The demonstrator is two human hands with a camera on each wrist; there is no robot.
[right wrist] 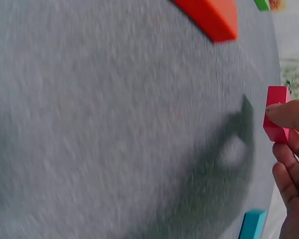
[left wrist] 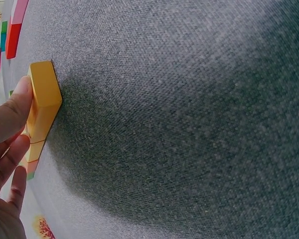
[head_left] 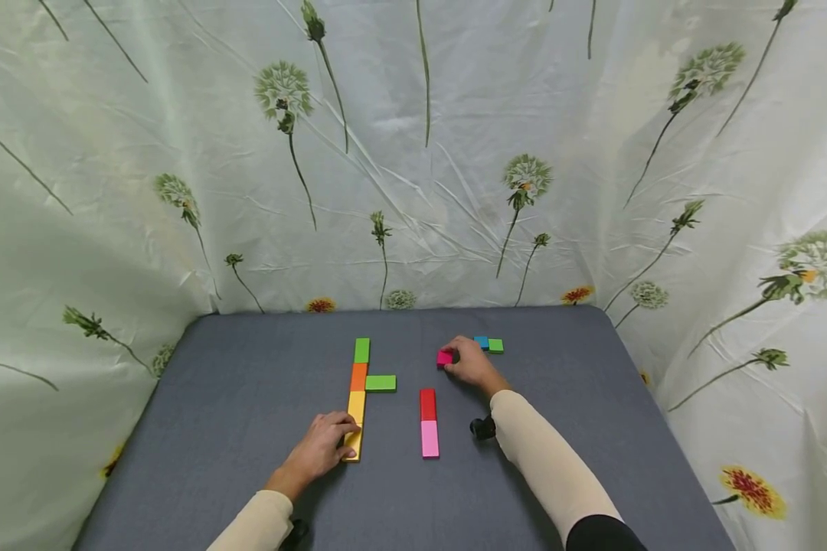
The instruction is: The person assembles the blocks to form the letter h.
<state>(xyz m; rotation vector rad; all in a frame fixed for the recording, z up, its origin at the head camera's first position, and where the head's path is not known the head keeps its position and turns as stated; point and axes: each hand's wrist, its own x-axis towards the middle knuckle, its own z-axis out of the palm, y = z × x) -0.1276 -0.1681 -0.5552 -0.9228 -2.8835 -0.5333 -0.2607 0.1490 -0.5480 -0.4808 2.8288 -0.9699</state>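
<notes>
My left hand [head_left: 320, 444] pinches the nearest yellow block [head_left: 356, 442] between thumb and fingers, at the near end of a row. In that row, another yellow block [head_left: 356, 405], an orange block [head_left: 359, 376] and a green block [head_left: 362, 350] run away from me. A second green block [head_left: 381, 384] juts out sideways to the right. With thumb and fingers, my right hand [head_left: 472, 366] holds a magenta block [right wrist: 276, 94] above the cloth, its shadow apart below. Nearer me, a red block [head_left: 428, 404] and a pink block [head_left: 430, 439] lie end to end.
Behind the right hand lie a blue block [head_left: 481, 342], partly hidden, and a small green block [head_left: 496, 346], side by side. Grey cloth [head_left: 248, 383] covers the table. A pale curtain with a flower print [head_left: 413, 191] hangs along the back and sides.
</notes>
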